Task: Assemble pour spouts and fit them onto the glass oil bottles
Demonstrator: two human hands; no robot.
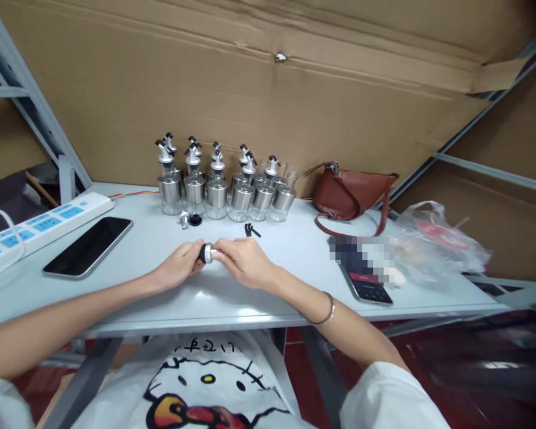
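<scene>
Between my hands, over the front half of the table, is a small silver-and-black pourer stopper (pixel 206 252). My left hand (pixel 181 266) is closed on its black end. My right hand (pixel 246 262) pinches the silver end, and its fingers hide the tip. Just beyond lie a loose silver spout piece (pixel 184 220), a black ring-shaped part (pixel 195 220) and several small black levers (pixel 251 230). Behind these stand rows of glass bottles with steel sleeves (pixel 217 193), most topped with pourers. At least one bottle (pixel 284 199) at the right end has an open neck.
On the left are a phone (pixel 88 247) and a white power strip (pixel 47 223). To the right sit a brown handbag (pixel 351 193), a second phone (pixel 370 292) and a clear plastic bag (pixel 442 244). A cardboard wall (pixel 268 101) rises behind the table (pixel 170 310).
</scene>
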